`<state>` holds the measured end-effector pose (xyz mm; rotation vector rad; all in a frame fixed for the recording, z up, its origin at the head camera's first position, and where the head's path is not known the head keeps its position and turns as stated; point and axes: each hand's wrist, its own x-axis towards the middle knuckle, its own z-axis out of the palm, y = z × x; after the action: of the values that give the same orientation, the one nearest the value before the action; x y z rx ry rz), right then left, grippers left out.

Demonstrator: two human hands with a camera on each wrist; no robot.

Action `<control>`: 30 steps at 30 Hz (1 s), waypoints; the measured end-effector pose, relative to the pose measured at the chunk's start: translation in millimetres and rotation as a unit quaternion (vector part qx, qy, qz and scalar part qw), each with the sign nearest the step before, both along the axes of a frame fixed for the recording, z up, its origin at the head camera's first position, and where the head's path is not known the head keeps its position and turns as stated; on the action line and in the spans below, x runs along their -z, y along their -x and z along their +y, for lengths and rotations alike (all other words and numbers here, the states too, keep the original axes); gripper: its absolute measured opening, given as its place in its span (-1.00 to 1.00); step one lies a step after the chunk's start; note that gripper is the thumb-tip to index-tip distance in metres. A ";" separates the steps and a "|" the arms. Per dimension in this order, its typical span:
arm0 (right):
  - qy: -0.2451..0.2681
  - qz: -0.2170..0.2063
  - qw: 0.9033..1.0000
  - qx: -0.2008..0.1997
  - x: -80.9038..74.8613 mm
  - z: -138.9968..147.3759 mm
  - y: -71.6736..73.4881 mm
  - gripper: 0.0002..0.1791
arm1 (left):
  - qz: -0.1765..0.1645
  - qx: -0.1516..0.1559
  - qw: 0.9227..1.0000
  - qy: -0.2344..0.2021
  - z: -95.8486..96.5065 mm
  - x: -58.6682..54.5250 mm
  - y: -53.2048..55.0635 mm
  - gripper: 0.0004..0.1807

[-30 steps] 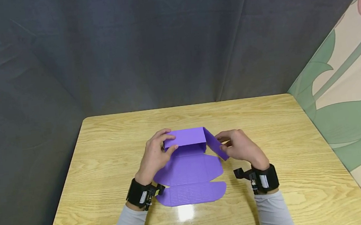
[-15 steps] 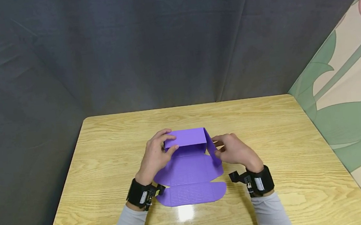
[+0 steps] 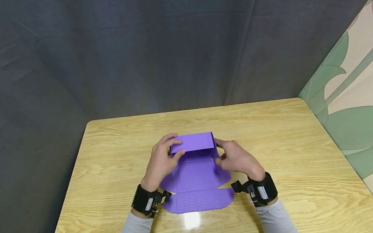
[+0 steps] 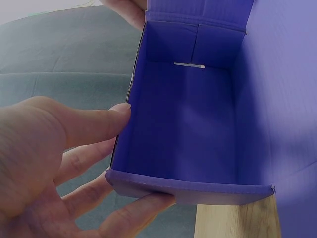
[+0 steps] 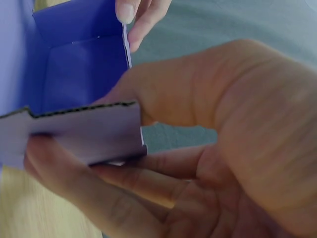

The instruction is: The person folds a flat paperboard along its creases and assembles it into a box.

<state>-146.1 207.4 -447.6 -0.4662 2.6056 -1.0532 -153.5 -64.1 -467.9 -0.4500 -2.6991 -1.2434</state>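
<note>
A purple cardboard box, partly folded up, lies on the table with its open side facing me. Its flat lid, with rounded side tabs, spreads toward me. My left hand grips the left end of the box, thumb at the near edge and fingers around the end wall. My right hand is at the right end. In the right wrist view it pinches a side flap, thumb inside and fingers outside. The left wrist view looks into the box's hollow inside, its left end wall upright.
The wood-grain table extends on all sides of the box. Behind it hangs a dark curtain, and a flower-patterned cloth stands at the right. Each wrist wears a black camera strap.
My right hand has moved left, swinging the right side flap from angled outward to nearly in line with the box's end. The left hand has stayed in place, holding the left end.
</note>
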 end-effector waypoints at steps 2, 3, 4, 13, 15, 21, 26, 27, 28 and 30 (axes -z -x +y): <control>0.001 0.005 1.000 0.002 -0.1 -2.0 -0.3 -0.14 | 0.003 0.000 1.000 0.000 0.4 -0.5 0.1 -0.69; 0.000 0.007 1.000 0.003 -0.1 -3.3 -0.4 -0.15 | 0.003 -0.001 1.000 0.001 0.5 -0.7 0.1 -0.70; 0.001 0.008 1.000 0.006 0.1 -4.5 -0.5 -0.17 | 0.004 -0.001 1.000 0.002 0.6 -0.8 0.1 -0.70; 0.013 -0.004 1.000 0.018 0.3 -10.2 0.4 -0.31 | 0.014 0.012 1.000 0.015 -1.5 0.9 1.8 -0.71; 0.024 -0.020 0.999 0.012 0.4 -7.8 1.2 -0.27 | 0.015 0.015 1.000 0.014 -2.1 1.8 2.4 -0.71; 0.083 -0.076 0.993 -0.026 0.4 2.6 3.4 -0.03 | 0.021 0.022 0.999 0.016 -3.9 2.4 3.2 -0.71; 0.100 -0.084 0.990 -0.045 2.3 6.7 5.0 0.12 | 0.023 0.026 0.999 0.015 -3.8 1.5 3.9 -0.72; 0.100 -0.081 0.991 -0.048 3.0 6.7 5.3 0.11 | 0.023 0.027 0.999 0.014 -3.9 1.5 4.1 -0.72; 0.100 -0.076 0.991 -0.050 3.7 6.5 5.5 0.09 | 0.024 0.027 0.999 0.014 -4.1 1.5 4.3 -0.72; 0.099 -0.062 0.992 -0.049 4.7 5.6 5.6 0.03 | 0.028 0.028 0.999 0.014 -4.7 2.1 4.6 -0.72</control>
<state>-151.7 213.0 -452.3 -0.5496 2.3556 -1.2706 -158.1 -68.8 -469.9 -0.5604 -2.6776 -1.1899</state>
